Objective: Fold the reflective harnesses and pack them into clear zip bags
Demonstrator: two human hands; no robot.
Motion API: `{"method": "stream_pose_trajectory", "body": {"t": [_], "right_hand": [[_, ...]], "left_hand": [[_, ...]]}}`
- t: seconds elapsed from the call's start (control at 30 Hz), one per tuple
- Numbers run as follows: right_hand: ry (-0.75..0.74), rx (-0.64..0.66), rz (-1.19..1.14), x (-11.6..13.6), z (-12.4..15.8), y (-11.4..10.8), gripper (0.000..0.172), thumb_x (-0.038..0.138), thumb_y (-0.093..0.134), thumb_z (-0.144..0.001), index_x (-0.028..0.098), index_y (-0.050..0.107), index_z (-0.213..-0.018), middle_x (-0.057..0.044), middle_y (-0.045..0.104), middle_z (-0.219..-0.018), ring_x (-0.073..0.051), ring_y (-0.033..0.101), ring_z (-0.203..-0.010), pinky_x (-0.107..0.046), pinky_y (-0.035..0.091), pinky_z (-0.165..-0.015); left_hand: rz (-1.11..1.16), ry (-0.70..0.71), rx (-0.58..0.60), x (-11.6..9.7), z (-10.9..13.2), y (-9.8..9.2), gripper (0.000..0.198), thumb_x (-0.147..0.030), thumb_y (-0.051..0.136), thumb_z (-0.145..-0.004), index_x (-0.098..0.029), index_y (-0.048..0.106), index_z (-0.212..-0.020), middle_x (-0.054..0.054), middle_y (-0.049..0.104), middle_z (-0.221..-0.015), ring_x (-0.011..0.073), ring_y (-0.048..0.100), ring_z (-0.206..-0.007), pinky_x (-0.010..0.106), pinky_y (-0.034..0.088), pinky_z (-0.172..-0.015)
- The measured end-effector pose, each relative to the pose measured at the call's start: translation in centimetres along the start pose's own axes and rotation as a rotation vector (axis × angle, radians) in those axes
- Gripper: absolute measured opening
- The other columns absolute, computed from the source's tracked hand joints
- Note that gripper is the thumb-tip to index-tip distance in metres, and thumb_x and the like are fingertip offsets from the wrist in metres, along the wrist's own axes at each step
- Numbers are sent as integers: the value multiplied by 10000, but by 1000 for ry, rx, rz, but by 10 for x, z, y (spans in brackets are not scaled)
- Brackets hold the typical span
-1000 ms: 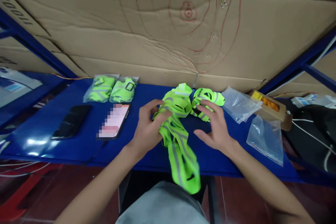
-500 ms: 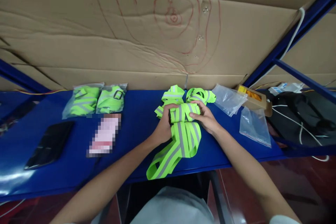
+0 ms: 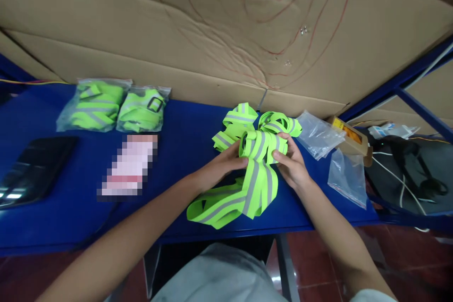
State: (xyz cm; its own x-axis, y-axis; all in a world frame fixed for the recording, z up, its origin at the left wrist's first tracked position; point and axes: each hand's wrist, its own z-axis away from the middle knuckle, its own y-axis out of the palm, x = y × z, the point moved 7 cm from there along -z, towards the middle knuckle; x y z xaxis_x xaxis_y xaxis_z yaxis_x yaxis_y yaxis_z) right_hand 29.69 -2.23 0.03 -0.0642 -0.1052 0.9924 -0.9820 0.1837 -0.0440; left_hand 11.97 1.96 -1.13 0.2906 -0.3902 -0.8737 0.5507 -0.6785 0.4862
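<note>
A neon-green reflective strap with silver stripes is partly rolled up between my two hands, and its loose loops trail down toward the table's front edge. My left hand is closed at the roll's left end, thumb pointing right below it. With thumb in front and fingers behind, my right hand grips the right end. Just behind the roll lie more green straps: a folded pile on the left and a coiled bundle on the right.
Two clear bags with green straps stand at the back left. Nearby are a black flat object and a blurred pinkish item. Plastic bags and a small cardboard box lie right. Cardboard walls the back.
The view has shifted and tilted. My left hand has moved from wrapping the roll's left side to lower down, its thumb now under the roll's end. The trailing loops have swung left.
</note>
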Motion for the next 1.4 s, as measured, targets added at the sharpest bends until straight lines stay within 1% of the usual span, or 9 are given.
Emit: {"method": "stream_pose_trajectory", "body": {"t": [0.1, 0.27, 0.5, 0.63, 0.8, 0.97, 1.1, 1.23, 1.4], "right_hand": [[-10, 1, 15, -1, 2, 4, 587, 573, 800, -764, 311, 434, -1141, -25, 603, -983, -215, 626, -802, -357, 568, -689], [-49, 51, 100, -3, 5, 13, 518, 577, 720, -839, 307, 410, -1155, -33, 558, -1046, -213, 605, -855, -349, 553, -713], [-561, -130, 744, 17, 14, 16, 452, 410, 738, -890, 266, 498, -1245, -106, 580, -1167, -303, 584, -1133, -484, 516, -980], [-721, -34, 895, 25, 19, 27, 422, 330, 667, -961, 343, 558, -1369, -86, 614, -1363, -305, 545, -1321, -519, 441, -1134], [-503, 159, 803, 11, 11, 30, 606, 485, 746, -883, 274, 577, -1425, -104, 618, -1451, -337, 566, -1352, -532, 457, -1133], [-28, -214, 125, -16, -13, -19, 431, 588, 782, -785, 194, 754, -959, -50, 791, -910, -269, 743, -864, -412, 593, -838], [172, -241, -324, -26, -22, -31, 448, 502, 891, -654, 209, 756, -965, -22, 804, -894, -256, 760, -857, -383, 609, -843], [221, -151, -341, -22, -19, -24, 465, 521, 897, -641, 210, 762, -960, -23, 805, -869, -258, 767, -868, -391, 611, -867], [221, 2, -100, -20, -2, -1, 423, 519, 891, -677, 181, 781, -908, -23, 800, -868, -217, 741, -784, -340, 595, -778]], "left_hand": [[31, -94, 63, -1, 1, 2, 613, -515, 794, -755, -212, 658, -1270, 114, 702, -1282, 361, 642, -1234, 467, 536, -989], [-108, -78, -111, 3, 3, -1, 815, -229, 933, -617, -225, 580, -1352, 104, 706, -1288, 321, 651, -1219, 444, 526, -1000], [86, -194, -344, 31, 9, 1, 648, -185, 877, -629, -172, 643, -1233, 87, 759, -1019, 265, 727, -883, 399, 560, -804], [28, -229, -383, 29, 12, -5, 530, -141, 828, -623, -174, 687, -1132, 51, 749, -890, 244, 708, -764, 374, 552, -711], [-164, -144, -269, 24, 11, -1, 423, -154, 751, -640, -165, 714, -1062, 40, 747, -902, 255, 703, -851, 365, 545, -765], [-298, -159, -64, 34, 12, 15, 553, -137, 717, -672, -167, 672, -1223, 84, 759, -1126, 316, 697, -1078, 432, 546, -928], [-389, -191, 188, 30, 14, 22, 621, -268, 799, -758, -211, 609, -1346, 95, 707, -1312, 332, 648, -1231, 453, 523, -1024], [-389, -146, 232, 12, 7, 13, 642, -429, 818, -800, -200, 604, -1360, 114, 640, -1425, 341, 563, -1363, 478, 453, -1130], [-200, -31, 84, 10, -1, 9, 798, -343, 918, -696, -217, 585, -1410, 120, 666, -1392, 328, 608, -1319, 502, 451, -1138]]}}
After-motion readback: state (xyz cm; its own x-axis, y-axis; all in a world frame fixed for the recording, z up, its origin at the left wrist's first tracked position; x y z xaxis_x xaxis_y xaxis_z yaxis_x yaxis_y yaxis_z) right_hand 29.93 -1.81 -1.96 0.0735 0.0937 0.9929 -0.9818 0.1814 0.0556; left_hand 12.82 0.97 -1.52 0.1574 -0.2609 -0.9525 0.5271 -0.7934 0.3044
